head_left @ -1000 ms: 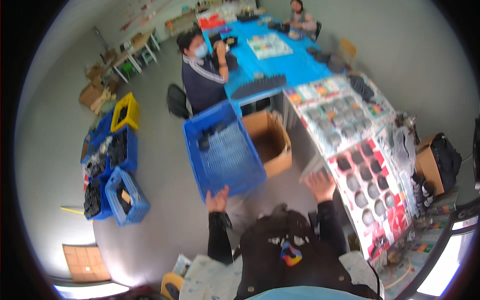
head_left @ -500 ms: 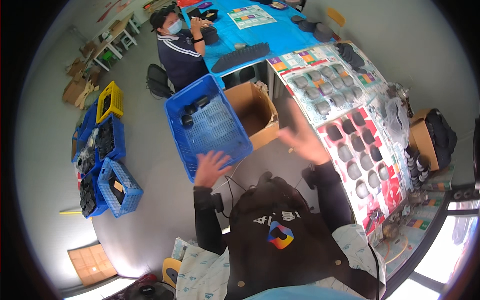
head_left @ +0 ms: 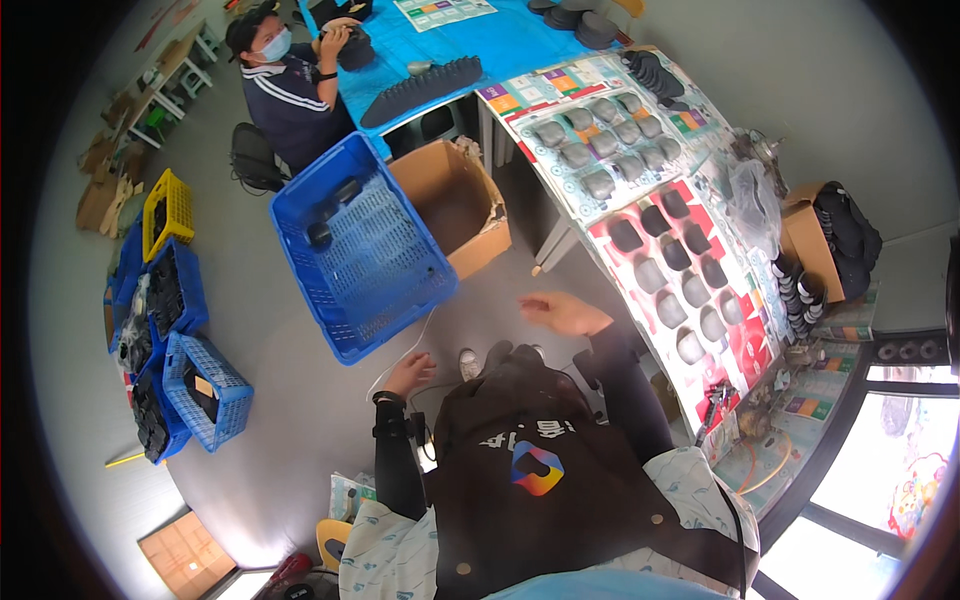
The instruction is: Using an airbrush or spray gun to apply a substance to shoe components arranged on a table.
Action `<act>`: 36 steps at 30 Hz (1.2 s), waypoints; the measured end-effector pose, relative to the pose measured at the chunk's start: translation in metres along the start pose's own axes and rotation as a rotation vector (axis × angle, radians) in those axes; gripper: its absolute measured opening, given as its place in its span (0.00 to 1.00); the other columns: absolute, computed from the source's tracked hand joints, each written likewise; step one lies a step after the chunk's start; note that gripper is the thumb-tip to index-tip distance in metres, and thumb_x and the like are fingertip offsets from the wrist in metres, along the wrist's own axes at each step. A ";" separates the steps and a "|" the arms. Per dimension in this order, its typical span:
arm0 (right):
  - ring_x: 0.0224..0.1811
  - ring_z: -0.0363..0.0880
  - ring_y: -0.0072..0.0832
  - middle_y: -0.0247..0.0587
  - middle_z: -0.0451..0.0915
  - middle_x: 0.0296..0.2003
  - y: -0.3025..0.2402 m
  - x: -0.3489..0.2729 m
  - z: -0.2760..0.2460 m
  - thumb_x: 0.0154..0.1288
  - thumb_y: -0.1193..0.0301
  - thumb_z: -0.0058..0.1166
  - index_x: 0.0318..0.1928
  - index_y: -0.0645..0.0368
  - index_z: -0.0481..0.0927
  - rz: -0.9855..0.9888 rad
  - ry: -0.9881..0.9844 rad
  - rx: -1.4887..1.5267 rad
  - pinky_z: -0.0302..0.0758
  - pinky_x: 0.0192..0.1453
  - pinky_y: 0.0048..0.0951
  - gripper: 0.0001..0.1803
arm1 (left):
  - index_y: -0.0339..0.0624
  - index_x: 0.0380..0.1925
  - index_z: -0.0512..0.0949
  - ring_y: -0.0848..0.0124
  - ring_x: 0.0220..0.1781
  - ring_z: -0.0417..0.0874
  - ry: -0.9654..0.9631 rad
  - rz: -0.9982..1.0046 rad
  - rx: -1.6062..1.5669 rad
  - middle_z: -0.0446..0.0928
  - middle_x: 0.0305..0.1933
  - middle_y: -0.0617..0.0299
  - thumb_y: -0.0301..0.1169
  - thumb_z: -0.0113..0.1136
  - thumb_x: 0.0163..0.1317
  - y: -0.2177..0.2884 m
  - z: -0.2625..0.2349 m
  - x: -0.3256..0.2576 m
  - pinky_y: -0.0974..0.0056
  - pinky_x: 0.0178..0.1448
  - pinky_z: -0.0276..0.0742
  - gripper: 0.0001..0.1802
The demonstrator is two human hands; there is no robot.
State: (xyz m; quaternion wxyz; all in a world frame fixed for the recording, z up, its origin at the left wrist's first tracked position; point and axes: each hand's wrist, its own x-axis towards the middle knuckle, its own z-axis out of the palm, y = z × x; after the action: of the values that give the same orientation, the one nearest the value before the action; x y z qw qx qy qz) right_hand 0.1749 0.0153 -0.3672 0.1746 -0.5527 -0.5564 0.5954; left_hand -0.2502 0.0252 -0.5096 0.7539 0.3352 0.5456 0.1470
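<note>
"Blue plastic crate (head_left: 394, 323), one; dark pieces (head_left: 319, 235) inside; position?"

"I see it just beyond the left hand (head_left: 408, 373), untouched; that hand's fingers loosely bent, empty; right hand (head_left: 565, 313), fingers outstretched, empty, near the counter (head_left: 750, 352); gripping opposite sides should keep it level."

Head-worn fisheye, looking down and forward; dark apron (head_left: 590, 475) close, blue crate (head_left: 375, 255) farther off.

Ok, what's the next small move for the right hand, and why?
I'd probably ease the right hand toward the dark rounded pieces on the red sheet: it looks empty, and it is nearer to them than the left hand is.
</note>
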 end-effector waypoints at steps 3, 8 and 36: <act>0.57 0.83 0.31 0.46 0.83 0.56 0.031 0.003 -0.006 0.76 0.57 0.53 0.64 0.63 0.75 0.083 0.111 0.601 0.77 0.60 0.31 0.27 | 0.40 0.63 0.73 0.66 0.48 0.87 0.029 -0.076 0.368 0.84 0.52 0.55 0.46 0.56 0.73 -0.037 -0.011 0.032 0.62 0.46 0.81 0.27; 0.41 0.86 0.26 0.37 0.86 0.44 0.134 0.002 0.002 0.76 0.64 0.48 0.53 0.58 0.79 0.437 0.409 0.425 0.81 0.43 0.27 0.14 | 0.39 0.60 0.75 0.66 0.41 0.88 0.112 -0.052 0.612 0.86 0.46 0.56 0.44 0.55 0.73 -0.104 -0.063 0.071 0.63 0.40 0.82 0.24; 0.34 0.79 0.36 0.37 0.77 0.28 -0.210 -0.164 -0.030 0.74 0.59 0.47 0.33 0.60 0.73 -1.103 -0.784 0.644 0.53 0.75 0.59 0.17 | 0.37 0.73 0.60 0.58 0.68 0.75 -0.037 0.724 0.230 0.81 0.57 0.50 0.38 0.65 0.68 0.226 0.010 -0.155 0.53 0.77 0.59 0.38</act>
State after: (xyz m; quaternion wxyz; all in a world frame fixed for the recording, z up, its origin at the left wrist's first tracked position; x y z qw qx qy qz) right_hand 0.1690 -0.0383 -0.1048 0.3896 0.1374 -0.5724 0.7083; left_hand -0.2646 0.0964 -0.2450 0.6202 0.5915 0.3910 0.3355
